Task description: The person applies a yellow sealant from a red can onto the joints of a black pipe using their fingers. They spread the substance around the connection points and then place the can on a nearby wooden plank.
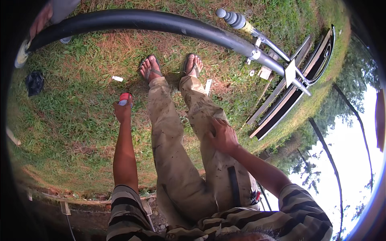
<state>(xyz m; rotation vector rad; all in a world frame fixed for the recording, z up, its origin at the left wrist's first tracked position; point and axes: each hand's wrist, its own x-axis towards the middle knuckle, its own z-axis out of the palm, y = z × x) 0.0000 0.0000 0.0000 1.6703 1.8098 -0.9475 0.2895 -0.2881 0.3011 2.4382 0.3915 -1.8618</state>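
Note:
My left hand [122, 112] is wrapped round a small red-and-white can [126, 97], held out over the grass to the left of my legs. My right hand [223, 136] lies with fingers apart on my right trouser leg [201, 106], near the knee. Beyond my sandalled feet a long black pole [140, 20] spans the view. At its right end are a metal clamp [255, 53] and a crosswise metal tube [277, 46] with a grey ribbed end piece [231, 18].
A small white bottle [117, 78] lies on the grass, with a black plastic bag [35, 83] farther left. Near my right foot lies a white strip [208, 86]. Long dark channel-shaped pieces [277, 110] lie at right. Another person's hand [40, 19] is by the pole's left end.

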